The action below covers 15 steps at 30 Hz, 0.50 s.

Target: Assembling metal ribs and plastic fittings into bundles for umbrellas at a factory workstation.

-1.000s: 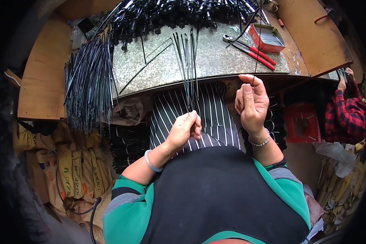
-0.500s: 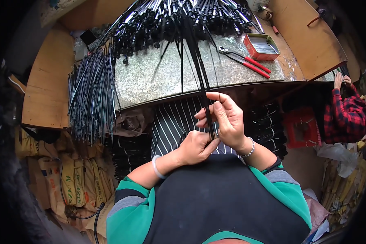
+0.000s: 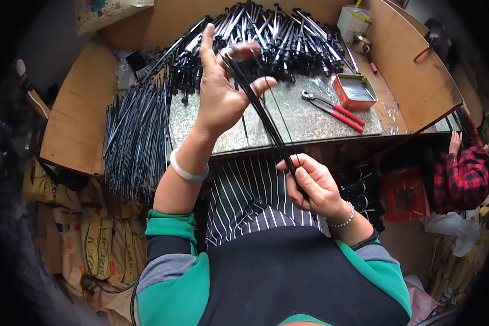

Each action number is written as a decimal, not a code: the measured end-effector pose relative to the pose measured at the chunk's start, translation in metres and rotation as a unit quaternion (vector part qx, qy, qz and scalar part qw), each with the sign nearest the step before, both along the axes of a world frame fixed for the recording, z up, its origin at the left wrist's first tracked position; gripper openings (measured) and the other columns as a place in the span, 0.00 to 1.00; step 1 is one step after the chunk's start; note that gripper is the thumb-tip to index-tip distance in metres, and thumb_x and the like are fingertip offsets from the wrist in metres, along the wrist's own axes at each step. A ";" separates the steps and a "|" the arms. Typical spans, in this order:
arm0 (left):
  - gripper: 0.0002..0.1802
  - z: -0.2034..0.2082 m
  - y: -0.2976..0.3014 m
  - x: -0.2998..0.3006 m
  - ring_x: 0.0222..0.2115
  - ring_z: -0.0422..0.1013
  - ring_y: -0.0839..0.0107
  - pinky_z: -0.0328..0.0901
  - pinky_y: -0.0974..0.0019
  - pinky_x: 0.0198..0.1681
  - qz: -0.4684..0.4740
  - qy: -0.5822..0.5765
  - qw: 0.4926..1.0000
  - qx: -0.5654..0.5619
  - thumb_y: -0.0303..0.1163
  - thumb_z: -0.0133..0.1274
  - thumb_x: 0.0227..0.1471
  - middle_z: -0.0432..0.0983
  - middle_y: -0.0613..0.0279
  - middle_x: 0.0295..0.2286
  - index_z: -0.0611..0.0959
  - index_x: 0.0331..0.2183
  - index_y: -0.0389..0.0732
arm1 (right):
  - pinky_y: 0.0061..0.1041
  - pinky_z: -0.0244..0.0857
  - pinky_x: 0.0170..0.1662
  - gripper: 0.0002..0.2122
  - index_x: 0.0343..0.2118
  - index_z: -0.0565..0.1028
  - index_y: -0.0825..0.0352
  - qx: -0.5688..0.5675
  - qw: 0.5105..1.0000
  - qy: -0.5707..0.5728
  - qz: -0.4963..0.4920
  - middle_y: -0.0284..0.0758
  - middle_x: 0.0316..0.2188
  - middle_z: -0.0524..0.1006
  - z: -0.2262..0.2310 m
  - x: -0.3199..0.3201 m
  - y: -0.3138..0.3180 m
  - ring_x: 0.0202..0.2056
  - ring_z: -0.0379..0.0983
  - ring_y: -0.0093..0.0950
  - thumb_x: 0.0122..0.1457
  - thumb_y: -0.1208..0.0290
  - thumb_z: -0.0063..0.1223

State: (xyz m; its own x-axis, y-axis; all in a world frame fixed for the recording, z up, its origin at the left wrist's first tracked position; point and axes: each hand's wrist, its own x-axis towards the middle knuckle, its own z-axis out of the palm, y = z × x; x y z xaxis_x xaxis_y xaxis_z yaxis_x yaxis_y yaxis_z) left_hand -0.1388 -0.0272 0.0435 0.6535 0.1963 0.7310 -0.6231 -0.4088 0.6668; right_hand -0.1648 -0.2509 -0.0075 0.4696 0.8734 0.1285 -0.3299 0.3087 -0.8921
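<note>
A bundle of long, thin black rods [image 3: 267, 120], which look like umbrella ribs, slants between my two hands over the table's front edge. Its lower end is gripped by my right hand [image 3: 316, 182], thumb and fingers closed around it. My left hand [image 3: 220, 92] is raised by the upper end with its fingers spread; the rods pass beside its thumb, and some fingertips are blurred. One thin rod [image 3: 279, 111] bows away from the others. Behind my left hand lies a big pile of silver tubes with black fittings [image 3: 288, 46].
Many dark thin rods [image 3: 136, 144] hang over the table's left front edge. Red-handled pliers [image 3: 334, 111] and a red box of thin metal pieces [image 3: 356, 91] lie on the speckled tabletop [image 3: 195, 122]. Wooden side panels [image 3: 73, 117] flank it. At right, a person in a checked sleeve [image 3: 462, 176] works.
My left hand has left the bundle's lower end and moved up and forward to its upper end, fingers spreading. My right hand has closed on the lower part. The view has shifted slightly.
</note>
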 end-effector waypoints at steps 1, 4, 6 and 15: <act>0.54 0.007 -0.011 -0.002 0.34 0.70 0.73 0.66 0.72 0.40 -0.087 0.039 0.981 -0.169 0.22 0.62 0.36 0.72 0.57 0.33 0.43 0.57 0.41 | 0.10 0.46 0.13 0.14 0.44 0.63 0.73 -0.003 1.000 0.005 -0.009 0.28 0.12 0.62 -0.001 0.000 -0.002 0.10 0.51 0.12 0.63 0.67 0.32; 0.40 0.010 -0.002 0.006 0.31 0.71 0.77 0.66 0.74 0.37 0.031 0.013 0.999 0.002 0.21 0.58 0.40 0.73 0.61 0.30 0.57 0.53 0.40 | 0.08 0.46 0.14 0.12 0.44 0.65 0.70 -0.012 1.000 0.015 -0.020 0.26 0.12 0.62 -0.003 0.006 -0.008 0.11 0.51 0.10 0.63 0.68 0.33; 0.31 0.009 0.000 0.014 0.29 0.70 0.79 0.66 0.76 0.35 0.054 -0.075 0.996 -0.001 0.22 0.57 0.42 0.73 0.62 0.30 0.65 0.49 0.39 | 0.09 0.46 0.14 0.13 0.44 0.65 0.71 -0.022 1.000 0.007 -0.013 0.27 0.12 0.62 -0.005 0.011 -0.009 0.11 0.52 0.10 0.63 0.68 0.33; 0.15 0.042 0.101 0.047 0.31 0.72 0.74 0.70 0.73 0.35 0.184 -0.125 0.975 -0.007 0.19 0.53 0.46 0.74 0.58 0.32 0.73 0.39 0.34 | 0.11 0.47 0.16 0.07 0.35 0.69 0.70 -0.146 0.987 -0.035 -0.061 0.23 0.14 0.63 -0.047 0.051 -0.016 0.14 0.53 0.11 0.60 0.74 0.40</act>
State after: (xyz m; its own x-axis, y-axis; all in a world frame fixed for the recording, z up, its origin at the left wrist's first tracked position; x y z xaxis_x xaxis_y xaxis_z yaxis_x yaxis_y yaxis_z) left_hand -0.0922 0.0736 0.0857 0.3381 0.3948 0.8543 -0.5801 -0.6274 0.5195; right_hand -0.1140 -0.2674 -0.0544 0.5724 0.8156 -0.0842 -0.2405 0.0689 -0.9682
